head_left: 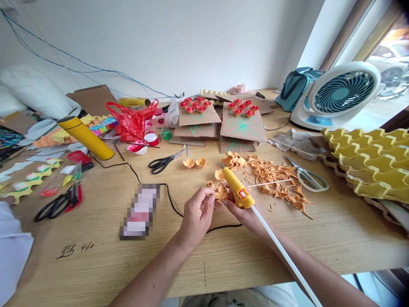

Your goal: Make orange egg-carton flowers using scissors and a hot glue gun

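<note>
My left hand (198,209) is closed, its thumb and fingertips pinching an orange paper-pulp flower (221,192). In my right hand (241,213) is a yellow hot glue gun (235,184), a long white glue stick running out of its back toward me. The right fingertips lie close to the flower; whether they touch it is hidden. Just beyond my hands sit a small rolled orange bud (210,184) and an orange petal cup (219,175). Two more orange cups (194,163) stand farther back, near black-handled scissors (168,161).
Orange scraps (275,177) and scissors (311,178) spread at right, before stacked yellow egg trays (367,164). Red flowers (198,104) stand on cardboard at the back. A white fan (341,96) is at back right. A black cord (172,202) passes the blurred device (139,212). Another person's sleeve (12,251) shows left.
</note>
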{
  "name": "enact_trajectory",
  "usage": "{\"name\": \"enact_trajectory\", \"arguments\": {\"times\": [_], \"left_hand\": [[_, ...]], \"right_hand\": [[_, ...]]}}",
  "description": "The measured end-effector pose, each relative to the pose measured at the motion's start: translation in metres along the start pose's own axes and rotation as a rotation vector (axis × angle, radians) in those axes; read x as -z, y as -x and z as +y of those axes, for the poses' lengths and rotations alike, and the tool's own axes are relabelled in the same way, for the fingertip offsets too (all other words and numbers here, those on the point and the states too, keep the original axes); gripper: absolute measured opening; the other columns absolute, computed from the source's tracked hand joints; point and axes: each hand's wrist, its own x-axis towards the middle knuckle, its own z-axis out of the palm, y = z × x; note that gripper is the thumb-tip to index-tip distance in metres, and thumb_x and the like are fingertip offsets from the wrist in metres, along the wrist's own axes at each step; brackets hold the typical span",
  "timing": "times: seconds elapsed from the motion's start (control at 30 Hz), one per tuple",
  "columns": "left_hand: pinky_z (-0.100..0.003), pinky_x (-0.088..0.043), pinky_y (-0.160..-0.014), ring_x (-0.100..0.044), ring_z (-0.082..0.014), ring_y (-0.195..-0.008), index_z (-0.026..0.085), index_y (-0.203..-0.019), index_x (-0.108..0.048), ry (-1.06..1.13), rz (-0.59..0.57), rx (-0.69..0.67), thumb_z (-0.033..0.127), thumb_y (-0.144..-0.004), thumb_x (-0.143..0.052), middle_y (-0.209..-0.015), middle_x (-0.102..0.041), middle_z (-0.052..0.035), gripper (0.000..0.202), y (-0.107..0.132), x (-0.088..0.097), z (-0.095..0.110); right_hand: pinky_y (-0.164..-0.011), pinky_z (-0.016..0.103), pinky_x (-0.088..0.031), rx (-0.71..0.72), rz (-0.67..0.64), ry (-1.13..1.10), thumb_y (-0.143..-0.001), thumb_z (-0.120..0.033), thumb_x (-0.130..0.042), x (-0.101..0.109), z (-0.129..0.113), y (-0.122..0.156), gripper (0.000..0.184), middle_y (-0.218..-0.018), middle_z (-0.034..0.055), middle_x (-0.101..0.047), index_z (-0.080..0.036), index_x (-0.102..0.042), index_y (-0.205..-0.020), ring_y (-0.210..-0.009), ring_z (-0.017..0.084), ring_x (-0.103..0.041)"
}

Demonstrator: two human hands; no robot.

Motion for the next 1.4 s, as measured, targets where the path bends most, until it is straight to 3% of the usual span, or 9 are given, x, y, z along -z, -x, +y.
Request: {"name": "enact_trajectory", "arguments": {"times": [0.17,0.37,0.57,0.73,0.87,0.97,1.17,1.4], "left_hand": [[-0.026,-0.06,-0.057,-0.072,-0.016,-0.064,0.023,-0.1,-0.052,0.186,0.01,0.162,0.042,-0.103,-0.045,-0.081,-0.069,-0.0019,0.021,0.001,-0.003,0.002],[-0.026,-0.06,-0.053,-0.076,-0.0184,-0.078,0.024,-0.099,-0.05,0.342,-0.03,0.256,0.047,-0.101,-0.047,-0.118,-0.066,-0.0092,0.024,-0.002,-0.003,0.008],[-0.027,-0.06,-0.058,-0.074,-0.0188,-0.079,0.023,-0.103,-0.051,0.323,0.006,0.239,0.046,-0.103,-0.045,-0.108,-0.071,-0.0085,0.023,-0.001,-0.003,0.006],[-0.03,-0.062,-0.067,-0.074,-0.0182,-0.077,0.023,-0.101,-0.052,0.301,0.137,0.184,0.044,-0.102,-0.047,-0.096,-0.07,-0.0055,0.022,-0.002,0.0,0.004],[-0.03,-0.062,-0.072,-0.073,-0.0174,-0.082,0.022,-0.1,-0.054,0.185,0.263,0.077,0.041,-0.102,-0.049,-0.1,-0.066,-0.005,0.02,-0.01,0.013,-0.002],[-0.03,-0.06,-0.078,-0.072,-0.0161,-0.081,0.021,-0.1,-0.054,-0.044,0.305,0.002,0.038,-0.103,-0.046,-0.096,-0.068,-0.0042,0.019,-0.019,0.024,-0.016],[-0.028,-0.053,-0.075,-0.068,-0.0175,-0.081,0.021,-0.095,-0.057,-0.458,0.193,-0.061,0.025,-0.101,-0.045,-0.09,-0.069,-0.0038,0.014,-0.028,0.033,-0.048],[-0.03,-0.05,-0.076,-0.068,-0.0197,-0.086,0.021,-0.097,-0.058,-0.609,0.042,-0.028,0.014,-0.097,-0.047,-0.095,-0.072,-0.0049,0.014,-0.026,0.031,-0.055]], "right_hand": [[-0.071,0.031,-0.05,-0.002,-0.004,-0.028,-0.086,-0.04,-0.071,0.0,0.006,0.0,0.04,-0.092,0.0026,-0.064,-0.021,-0.061,-0.12,-0.075,0.017,-0.058],[-0.073,0.033,-0.049,-0.022,0.045,-0.057,-0.086,-0.042,-0.07,0.001,-0.001,0.001,0.04,-0.084,0.0002,-0.055,-0.024,-0.06,-0.12,-0.076,0.019,-0.054],[-0.068,0.032,-0.048,-0.014,0.044,-0.003,-0.086,-0.047,-0.068,0.003,-0.012,0.001,0.039,-0.08,-0.0008,-0.052,-0.025,-0.063,-0.118,-0.071,0.018,-0.051],[-0.063,0.03,-0.045,-0.029,0.019,-0.046,-0.086,-0.046,-0.068,0.003,-0.018,0.0,0.043,-0.076,-0.0029,-0.051,-0.024,-0.061,-0.123,-0.065,0.016,-0.049],[-0.063,0.029,-0.046,-0.026,0.012,-0.046,-0.09,-0.042,-0.062,0.005,-0.026,0.0,0.038,-0.078,-0.0026,-0.051,-0.024,-0.059,-0.123,-0.067,0.015,-0.051],[-0.063,0.029,-0.046,-0.053,0.002,-0.026,-0.091,-0.043,-0.059,0.008,-0.031,0.001,0.031,-0.077,-0.0014,-0.053,-0.023,-0.059,-0.115,-0.068,0.016,-0.052],[-0.052,0.026,-0.037,-0.132,-0.079,-0.125,-0.095,-0.054,-0.054,0.01,-0.022,0.001,0.03,-0.071,-0.0028,-0.047,-0.025,-0.053,-0.091,-0.06,0.013,-0.042],[-0.05,0.025,-0.033,-0.216,-0.148,-0.176,-0.091,-0.065,-0.055,0.008,-0.023,0.0,0.042,-0.066,-0.0047,-0.046,-0.024,-0.05,-0.088,-0.055,0.011,-0.04]]}}
